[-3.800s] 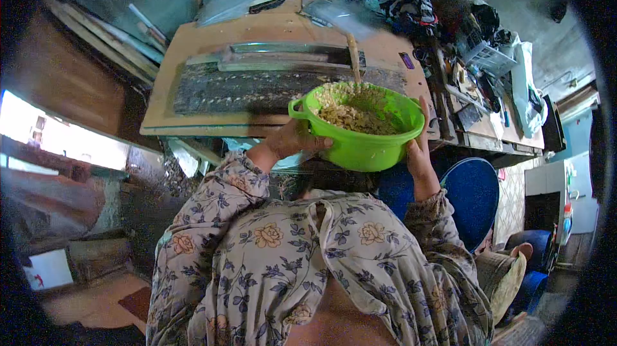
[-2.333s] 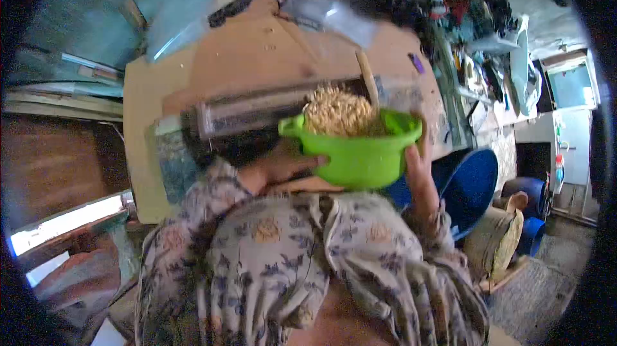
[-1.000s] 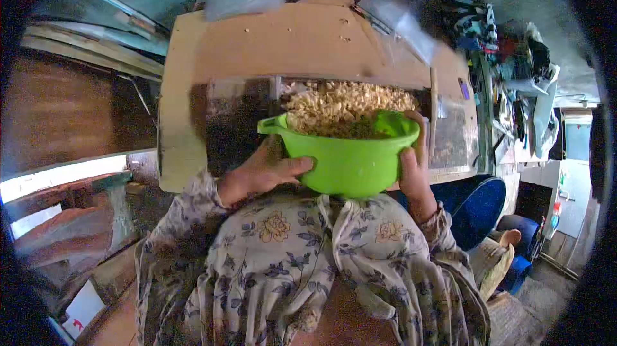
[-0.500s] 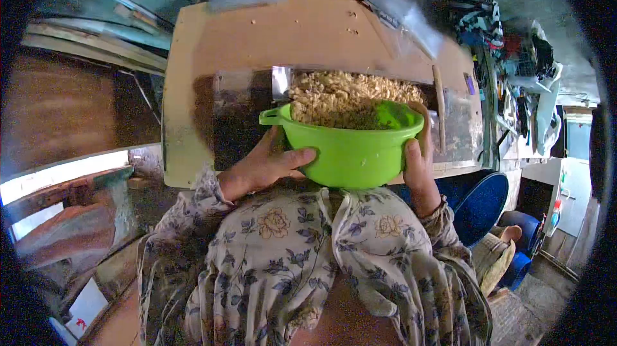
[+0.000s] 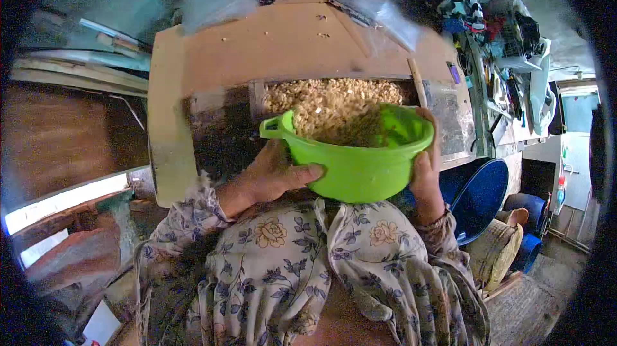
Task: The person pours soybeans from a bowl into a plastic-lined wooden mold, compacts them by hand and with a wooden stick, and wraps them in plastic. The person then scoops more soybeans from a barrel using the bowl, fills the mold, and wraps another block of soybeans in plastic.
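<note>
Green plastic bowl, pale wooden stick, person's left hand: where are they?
Green plastic bowl (image 5: pixel 363 176): head view, front outer wall.
Pale wooden stick (image 5: pixel 417 82): head view, middle of its length.
Left hand (image 5: pixel 268 173): head view, back of the hand.

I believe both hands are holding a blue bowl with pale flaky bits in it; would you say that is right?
Not quite: the head view shows a green bowl. The left hand and right hand do hold it, with pale flaky bits inside.

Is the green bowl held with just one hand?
No, the left hand and right hand both grip the bowl.
</note>
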Motion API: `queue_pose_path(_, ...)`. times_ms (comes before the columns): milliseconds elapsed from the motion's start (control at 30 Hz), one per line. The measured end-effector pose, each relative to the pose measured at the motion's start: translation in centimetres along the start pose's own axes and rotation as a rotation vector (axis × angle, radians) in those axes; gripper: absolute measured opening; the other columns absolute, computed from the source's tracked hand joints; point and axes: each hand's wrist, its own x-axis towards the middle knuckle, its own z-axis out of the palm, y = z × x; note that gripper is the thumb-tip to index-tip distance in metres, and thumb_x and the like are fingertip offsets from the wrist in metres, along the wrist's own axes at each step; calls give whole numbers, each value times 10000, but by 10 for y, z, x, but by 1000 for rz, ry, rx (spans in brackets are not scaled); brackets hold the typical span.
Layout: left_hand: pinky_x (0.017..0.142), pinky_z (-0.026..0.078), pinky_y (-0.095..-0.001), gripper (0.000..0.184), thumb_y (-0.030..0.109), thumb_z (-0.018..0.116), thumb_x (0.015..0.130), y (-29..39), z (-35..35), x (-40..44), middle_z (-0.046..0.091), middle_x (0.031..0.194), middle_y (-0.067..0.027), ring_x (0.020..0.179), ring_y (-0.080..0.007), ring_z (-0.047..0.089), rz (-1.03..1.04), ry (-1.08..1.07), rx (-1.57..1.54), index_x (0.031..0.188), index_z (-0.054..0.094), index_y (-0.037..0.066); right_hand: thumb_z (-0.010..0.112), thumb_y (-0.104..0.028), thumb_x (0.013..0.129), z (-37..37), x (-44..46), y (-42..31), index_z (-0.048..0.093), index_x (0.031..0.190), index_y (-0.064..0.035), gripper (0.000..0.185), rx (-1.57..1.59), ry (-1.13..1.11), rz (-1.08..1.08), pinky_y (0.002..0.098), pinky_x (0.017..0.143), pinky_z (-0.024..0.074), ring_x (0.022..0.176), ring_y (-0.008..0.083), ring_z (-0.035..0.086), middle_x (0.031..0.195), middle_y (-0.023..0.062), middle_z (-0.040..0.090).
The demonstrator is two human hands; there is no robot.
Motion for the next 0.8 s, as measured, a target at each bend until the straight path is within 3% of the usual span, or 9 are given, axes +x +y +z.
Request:
queue_pose_path(100, 758, 467, -346, 422, 219, 610, 773, -2, 10, 21, 531, 1044, -86, 951, -187, 511, -248, -106, -330, 1111, 440, 31, 525, -438, 736, -25, -9, 24, 259, 1238, 16, 728, -165, 47, -3, 333, 906, 326, 1062, 238, 414, 1144, 162, 414)
queue_pose_path(133, 777, 463, -351, 424, 219, 612, 772, -3, 11, 27, 547, 1011, -93, 945, -183, 517, -111, -95, -113, 1098, 441, 9, 521, -464, 732, -32, 1, 28, 271, 1233, 15, 737, -246, 60, -46, 334, 908, 323, 1062, 237, 412, 1146, 158, 413)
queue_pose_path(300, 772, 463, -340, 386, 220, 612, 773, -4, 26, 43, 555, 1003, -89, 930, -171, 525, -126, -118, -59, 1063, 473, 7, 518, -488, 728, -50, -1, 26, 265, 1239, 15, 760, -177, 74, -4, 334, 909, 323, 1066, 234, 411, 1151, 152, 412)
queue_pose_path(433, 769, 459, -340, 376, 211, 611, 773, 7, 42, 50, 557, 1009, -79, 923, -177, 528, -114, -158, -24, 1058, 477, 7, 509, -422, 739, -65, 3, 14, 266, 1238, 14, 706, -150, 107, -39, 333, 903, 329, 1057, 231, 420, 1140, 147, 425)
queue_pose_path(500, 765, 452, -348, 452, 234, 632, 751, -14, 35, 78, 562, 997, -61, 907, -186, 529, 21, -147, 147, 1097, 447, 10, 486, -343, 744, -72, 6, 12, 259, 1241, 15, 653, -322, 161, 52, 332, 893, 337, 1030, 232, 441, 1119, 148, 446)
queue_pose_path(567, 783, 427, -347, 507, 254, 641, 737, -23, 36, 88, 569, 965, -79, 891, -203, 536, 57, -89, 76, 1133, 421, 25, 500, -389, 754, -86, 6, 31, 255, 1245, 9, 678, -188, 107, -42, 332, 893, 335, 1020, 235, 447, 1119, 153, 449)
queue_pose_path(600, 793, 416, -344, 508, 253, 637, 740, -24, 38, 89, 570, 945, -93, 887, -213, 538, 349, -128, 374, 1141, 416, 34, 514, -480, 746, -88, 4, 31, 256, 1241, 11, 743, -132, 127, -17, 333, 892, 335, 1026, 234, 444, 1124, 159, 444)
queue_pose_path(700, 813, 392, -349, 470, 234, 634, 738, -26, 50, 83, 557, 964, -136, 916, -248, 527, 221, -221, 329, 1125, 440, 51, 511, -558, 726, -94, 2, 24, 254, 1238, 18, 813, -212, 114, -10, 336, 897, 331, 1036, 236, 439, 1134, 162, 433)
queue_pose_path(800, 841, 385, -351, 450, 220, 651, 717, -10, 60, 84, 537, 1041, -129, 967, -244, 505, -59, -266, 178, 1093, 474, 47, 516, -570, 712, -105, -1, 28, 253, 1232, 23, 832, -154, 121, -25, 342, 905, 326, 1051, 241, 429, 1137, 159, 431)
